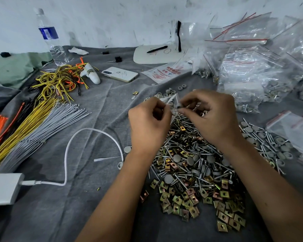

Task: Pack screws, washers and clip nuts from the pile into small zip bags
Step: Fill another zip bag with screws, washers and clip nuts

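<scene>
Cloth: grey sheet (98, 109) spread under everything I'm working on.
Packed bags: heap of filled zip bags (262, 67) at my far right, against the wall.
Pile: screws, grey washers and brassy clip nuts (196, 172) mixed together, directly beneath my forearms.
Wires: yellow, grey and orange bundles (33, 126) fanned out at my left.
Empty bags: flat stack (294, 126) on my right, just beside the pile.
My left hand (148, 123): fingers curled, pinching one edge of the small zip bag (172, 102).
My right hand (213, 116): fingers bunched at the bag's other edge; I think a screw is pinched there, but it is blurred.
Bag position: held above the pile's far end, between both hands.
Phone: white handset (120, 74) lying beyond the wires.
</scene>
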Tool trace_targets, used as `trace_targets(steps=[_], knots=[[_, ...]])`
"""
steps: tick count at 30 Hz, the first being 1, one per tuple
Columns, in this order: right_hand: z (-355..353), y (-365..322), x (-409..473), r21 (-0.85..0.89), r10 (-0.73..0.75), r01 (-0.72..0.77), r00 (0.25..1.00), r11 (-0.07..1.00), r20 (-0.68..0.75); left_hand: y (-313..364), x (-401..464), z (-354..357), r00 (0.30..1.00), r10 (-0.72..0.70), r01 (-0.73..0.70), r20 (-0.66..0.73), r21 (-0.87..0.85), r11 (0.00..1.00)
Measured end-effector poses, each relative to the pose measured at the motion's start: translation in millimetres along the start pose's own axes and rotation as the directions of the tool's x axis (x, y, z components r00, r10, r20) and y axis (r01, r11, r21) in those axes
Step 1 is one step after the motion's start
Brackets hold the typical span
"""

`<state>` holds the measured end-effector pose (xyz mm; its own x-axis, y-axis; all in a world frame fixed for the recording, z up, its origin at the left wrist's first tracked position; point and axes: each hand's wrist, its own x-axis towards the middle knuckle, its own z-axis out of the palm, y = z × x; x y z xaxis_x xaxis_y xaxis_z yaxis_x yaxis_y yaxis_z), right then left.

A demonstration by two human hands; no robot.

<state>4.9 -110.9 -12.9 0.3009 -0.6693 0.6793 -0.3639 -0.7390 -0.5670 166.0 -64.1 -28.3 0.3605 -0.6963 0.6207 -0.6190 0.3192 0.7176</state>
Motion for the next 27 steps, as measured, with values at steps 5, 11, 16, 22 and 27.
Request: trace_targets(steps=[5,11,16,22,27], knots=[[6.9,-0.3,-2.0,-0.045,-0.011,0.019,0.983,0.999,0.182,-2.1,1.6,-1.1,0.989,0.125,-0.122,-0.077,0.037,0.992],[10.0,0.4,-3.1,-0.092,0.028,-0.011,0.982,0.996,0.187,-5.7,3.2,-1.3,0.993,0.089,-0.085,-0.084,0.052,0.995],[9.4,-2.6,-4.3,-0.055,0.051,-0.044,0.988,0.998,0.143,-4.1,1.7,-0.7,0.999,0.040,-0.040,-0.013,0.002,0.999],[7.0,-9.0,-2.6,-0.096,-0.065,0.061,0.997,0.993,-0.032,-5.1,12.3,-15.6,0.971,-0.205,0.181,-0.121,-0.187,0.966],[17.1,-21.7,-6.5,-0.105,-0.063,0.091,0.967,0.990,0.249,-7.9,35.6,-44.5,0.892,-0.404,0.322,-0.204,-0.339,0.884]])
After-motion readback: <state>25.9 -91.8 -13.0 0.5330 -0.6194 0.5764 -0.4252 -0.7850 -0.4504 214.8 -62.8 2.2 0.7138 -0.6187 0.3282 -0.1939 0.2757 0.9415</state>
